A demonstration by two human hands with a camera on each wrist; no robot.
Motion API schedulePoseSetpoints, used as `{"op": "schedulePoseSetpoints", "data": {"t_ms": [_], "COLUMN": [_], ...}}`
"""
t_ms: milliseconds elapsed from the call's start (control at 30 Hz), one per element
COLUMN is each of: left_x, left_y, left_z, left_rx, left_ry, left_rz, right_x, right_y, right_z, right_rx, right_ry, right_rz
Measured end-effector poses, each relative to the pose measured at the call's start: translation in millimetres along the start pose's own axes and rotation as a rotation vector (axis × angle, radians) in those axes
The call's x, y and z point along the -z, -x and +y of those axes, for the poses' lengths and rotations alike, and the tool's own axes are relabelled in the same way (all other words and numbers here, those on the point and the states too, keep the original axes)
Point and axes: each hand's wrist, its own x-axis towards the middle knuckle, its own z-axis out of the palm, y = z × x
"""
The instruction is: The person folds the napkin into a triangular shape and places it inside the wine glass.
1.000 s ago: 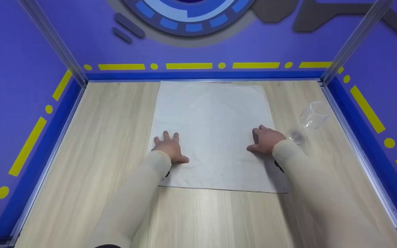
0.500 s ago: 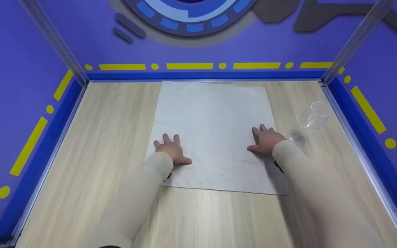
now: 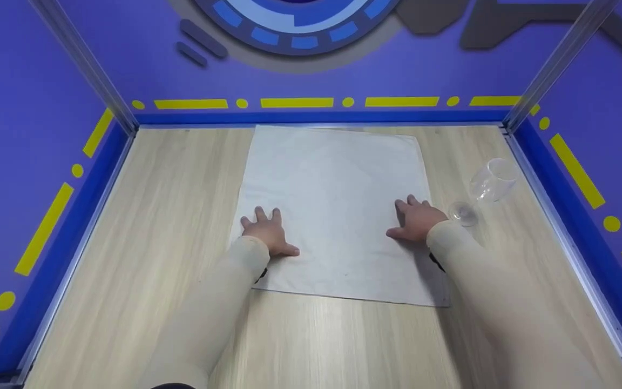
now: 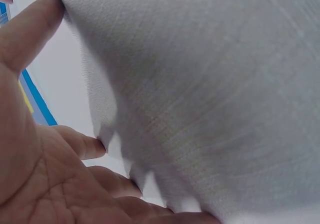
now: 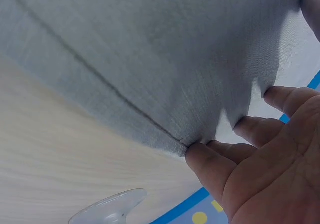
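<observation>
A pale grey cloth lies flat on the wooden table. My left hand rests palm down on the cloth near its left edge, fingers spread and straight. My right hand presses flat on the cloth by its right edge. In the left wrist view the cloth fills the frame under my left hand's fingers. In the right wrist view the fingertips touch the cloth's hemmed edge.
A clear wine glass lies on its side on the table just right of my right hand; its foot shows in the right wrist view. Purple walls with blue and yellow trim close in the table on three sides.
The cloth has slid a little toward me and turned slightly, its near right corner lower now. Both hands have stayed flat on it.
</observation>
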Motion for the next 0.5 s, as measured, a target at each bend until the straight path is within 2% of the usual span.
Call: {"op": "schedulePoseSetpoints", "data": {"t_ms": [500], "left_x": [3.1], "left_y": [-3.7], "left_z": [-3.3], "left_rx": [0.002], "left_ry": [0.03], "left_rz": [-0.01], "right_x": [-3.8], "right_y": [-1.4], "right_z": [2.2], "right_rx": [0.031], "right_ry": [0.027], "right_rz": [0.033]}}
